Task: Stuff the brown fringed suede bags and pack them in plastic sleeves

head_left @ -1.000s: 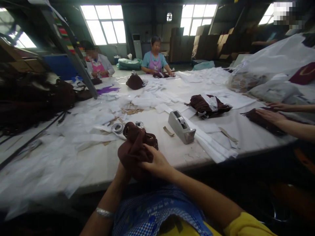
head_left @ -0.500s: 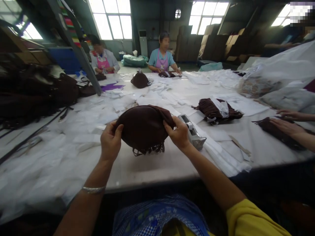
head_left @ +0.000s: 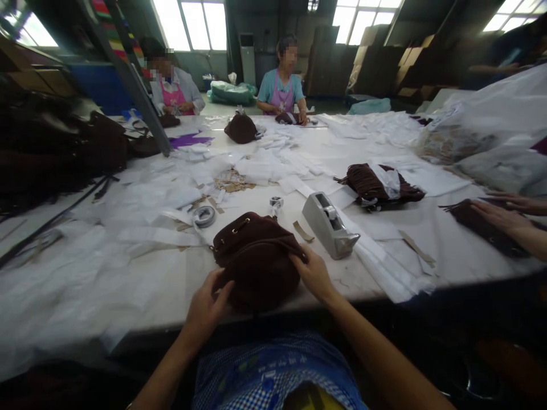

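Observation:
A dark brown bag (head_left: 260, 267) with metal eyelets lies on its side at the table's front edge, its rounded base facing me. My left hand (head_left: 208, 302) holds its lower left side, thumb on the near face and the other fingers partly hidden. On the right side, my right hand (head_left: 311, 270) pinches the leather edge between thumb and fingers. A grey tape dispenser (head_left: 331, 225) stands just right of the bag. Beyond the bag are a roll of grey strap (head_left: 204, 216) and a small metal fitting (head_left: 276, 202). The bag's fringe is out of sight.
A fringed brown bundle with a white wrap (head_left: 384, 185) lies right of centre. White sheets (head_left: 154, 199) cover much of the table (head_left: 239, 202). A co-worker's hands (head_left: 504, 213) press a brown bag at right. Two people sit opposite. A metal post (head_left: 145, 108) rises at left.
Both hands have lowered the bag toward me onto the table's front edge and turned it, so its eyelets now show. My left hand has shifted down to the lower left side.

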The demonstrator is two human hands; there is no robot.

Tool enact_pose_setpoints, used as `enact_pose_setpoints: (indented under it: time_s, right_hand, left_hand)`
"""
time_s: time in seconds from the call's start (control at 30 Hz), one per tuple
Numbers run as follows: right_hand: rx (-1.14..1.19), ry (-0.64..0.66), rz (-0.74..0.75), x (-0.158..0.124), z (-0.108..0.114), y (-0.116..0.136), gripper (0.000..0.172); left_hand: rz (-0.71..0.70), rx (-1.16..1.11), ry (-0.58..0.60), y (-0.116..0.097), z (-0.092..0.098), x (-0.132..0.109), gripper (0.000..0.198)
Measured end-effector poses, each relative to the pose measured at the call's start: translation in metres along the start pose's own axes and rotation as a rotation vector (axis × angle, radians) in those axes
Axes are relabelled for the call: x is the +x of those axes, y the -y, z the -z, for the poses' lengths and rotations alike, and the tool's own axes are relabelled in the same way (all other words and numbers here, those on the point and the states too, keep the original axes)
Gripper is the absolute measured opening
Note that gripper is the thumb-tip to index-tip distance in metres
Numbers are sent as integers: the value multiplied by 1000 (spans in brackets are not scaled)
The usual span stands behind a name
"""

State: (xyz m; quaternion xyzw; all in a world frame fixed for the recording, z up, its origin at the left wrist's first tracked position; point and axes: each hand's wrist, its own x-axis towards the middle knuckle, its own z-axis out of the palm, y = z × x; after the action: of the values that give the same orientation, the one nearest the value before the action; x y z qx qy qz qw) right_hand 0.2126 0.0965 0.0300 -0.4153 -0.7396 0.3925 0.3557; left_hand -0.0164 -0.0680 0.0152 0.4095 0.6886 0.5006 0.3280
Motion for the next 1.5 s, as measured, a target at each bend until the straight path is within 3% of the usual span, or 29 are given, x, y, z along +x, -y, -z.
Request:
enact_pose_setpoints:
  time_s: [0.07, 0.13, 0.17, 0.27, 0.33, 0.4, 0.43, 0.47, 0.5, 0.53, 0.63, 0.67, 0.7, 0.83, 1.0, 1.13, 1.27, 1.4, 1.5]
  right_hand:
    - [-65, -106, 107, 37, 4, 31, 18]
    - [-105, -126, 321, 72, 4, 77, 19]
    - [-130, -88, 429, 84, 1, 102, 19]
    - [-146, 229, 741, 96, -12, 164, 28]
    - [-123, 375, 857, 86, -16, 176, 40]
    - [-116, 321, 808, 70, -13, 156, 45]
    - [-113, 224, 720, 62, -10, 137, 43]
    - [-119, 125, 603, 54, -6, 114, 41]
    - [-133, 77, 489, 47, -4, 88, 43]
    - [-135, 62, 388, 40, -3, 63, 48]
    - [-21, 108, 204, 25, -13, 7, 62]
    - [39, 128, 169, 23, -19, -3, 66]
    - [99, 148, 141, 23, -27, -8, 68]
    - [189, 163, 67, 35, -44, -1, 64]
    - [209, 0, 105, 35, -27, 14, 52]
    - [387, 73, 21, 14, -3, 3, 53]
    - [429, 153, -31, -2, 8, -13, 48]
    - [314, 102, 9, -1, 7, -17, 45]
    - [292, 68, 25, 3, 3, -14, 40]
  left_hand:
    - [-32, -125, -1, -13, -19, 11, 36]
    - [-16, -353, -10, -26, -47, 23, 41]
    - [24, -501, -10, -31, -63, 28, 44]
    - [212, -829, 7, -42, -105, 30, 43]
    - [377, -857, 182, -45, -116, 17, 43]
    - [466, -695, 484, -48, -107, -5, 43]
    - [446, -556, 620, -49, -95, -16, 41]
    - [372, -415, 649, -50, -78, -27, 37]
    - [275, -298, 555, -51, -59, -35, 35]
    - [168, -190, 374, -52, -38, -41, 34]
    - [-131, 246, -378, -52, 15, -39, 32]
    - [-200, 335, -497, -49, 25, -33, 37]
    - [-244, 391, -537, -46, 30, -26, 42]
    - [-252, 362, -431, -33, 15, 3, 55]
    - [-167, 48, -428, -29, -3, 27, 51]
    - [-122, -106, -368, -22, -10, 28, 49]
    - [-72, -86, -318, -22, -17, 21, 42]
    - [-153, -57, -390, -38, -13, 25, 56]
    - [-145, -69, -302, -46, -7, 32, 52]
